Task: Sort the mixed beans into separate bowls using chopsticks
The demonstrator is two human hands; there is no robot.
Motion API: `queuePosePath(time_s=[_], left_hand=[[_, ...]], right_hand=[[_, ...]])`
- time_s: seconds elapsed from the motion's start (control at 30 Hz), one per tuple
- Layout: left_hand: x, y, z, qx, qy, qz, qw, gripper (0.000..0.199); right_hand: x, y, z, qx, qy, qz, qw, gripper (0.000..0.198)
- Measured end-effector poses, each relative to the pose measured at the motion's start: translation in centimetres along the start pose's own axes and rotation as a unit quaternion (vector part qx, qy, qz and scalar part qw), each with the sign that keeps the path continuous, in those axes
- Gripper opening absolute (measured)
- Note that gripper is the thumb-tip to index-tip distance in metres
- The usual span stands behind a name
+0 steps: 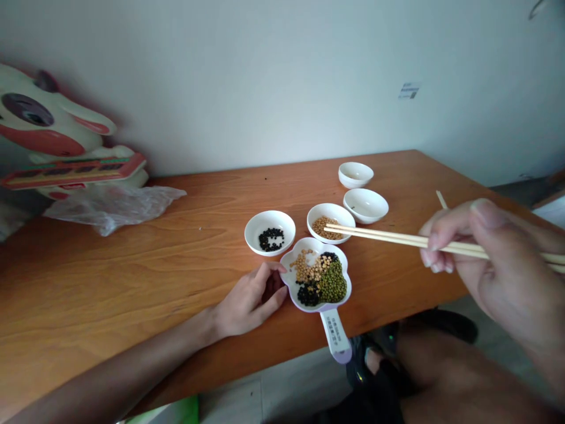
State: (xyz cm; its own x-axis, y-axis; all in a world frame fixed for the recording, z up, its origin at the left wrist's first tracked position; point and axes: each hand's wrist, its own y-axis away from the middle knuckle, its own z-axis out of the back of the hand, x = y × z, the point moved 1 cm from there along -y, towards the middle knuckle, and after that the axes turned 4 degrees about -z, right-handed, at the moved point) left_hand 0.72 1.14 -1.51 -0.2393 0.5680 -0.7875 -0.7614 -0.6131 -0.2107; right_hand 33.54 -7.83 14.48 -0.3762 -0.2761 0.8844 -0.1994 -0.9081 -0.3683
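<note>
My right hand (489, 253) grips a pair of wooden chopsticks (388, 237). Their tips are over the white bowl (314, 213) of tan soybeans; whether they touch the beans or hold one, I cannot tell. My left hand (251, 300) rests on the table, index finger and thumb at the left rim of a flower-shaped dish (318, 307) with a handle. Green beans (333, 284), black beans (308, 295) and soybeans (304, 268) lie in that dish. Just behind it, to the left, a white bowl (251, 227) contains black beans (270, 238).
Two more white bowls stand farther back: one bowl (368, 207) with a dark speck inside, another bowl (355, 178) near the wall. A cartoon dog toy (62, 123) and a clear plastic bag (115, 209) occupy the left. A pale stick end (441, 199) shows behind my right hand.
</note>
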Motion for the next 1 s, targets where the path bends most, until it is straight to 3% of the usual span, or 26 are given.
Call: queuePosePath(time_s=[0.1, 0.27, 0.47, 0.6, 0.83, 1.0], left_hand=[[0.0, 0.0, -0.2, -0.02, 0.01, -0.004, 1.0, 0.03], [0.4, 0.2, -0.1, -0.083, 0.006, 0.001, 0.997, 0.011], [0.5, -0.2, -0.2, -0.108, -0.024, 0.014, 0.994, 0.017], [0.1, -0.2, -0.2, -0.128, -0.046, 0.035, 0.99, 0.017], [-1.1, -0.2, -0.1, -0.107, -0.072, 0.041, 0.991, 0.027], [-1.1, -0.8, 0.3, -0.092, -0.074, 0.054, 0.992, 0.038]], right_hand=[[-1.3, 0.0, -0.7, 0.023, -0.014, -0.014, 1.0, 0.046], [-4.6, 0.3, -0.8, 0.064, 0.004, -0.051, 0.997, 0.048], [-8.6, 0.5, 1.6, 0.018, -0.057, -0.037, 0.998, 0.044], [-10.3, 2.0, 1.7, 0.007, -0.069, -0.057, 0.996, 0.039], [-12.9, 2.9, 1.7, -0.019, -0.107, -0.106, 0.988, 0.031], [-11.9, 1.3, 1.5, -0.031, -0.136, -0.142, 0.98, 0.021]])
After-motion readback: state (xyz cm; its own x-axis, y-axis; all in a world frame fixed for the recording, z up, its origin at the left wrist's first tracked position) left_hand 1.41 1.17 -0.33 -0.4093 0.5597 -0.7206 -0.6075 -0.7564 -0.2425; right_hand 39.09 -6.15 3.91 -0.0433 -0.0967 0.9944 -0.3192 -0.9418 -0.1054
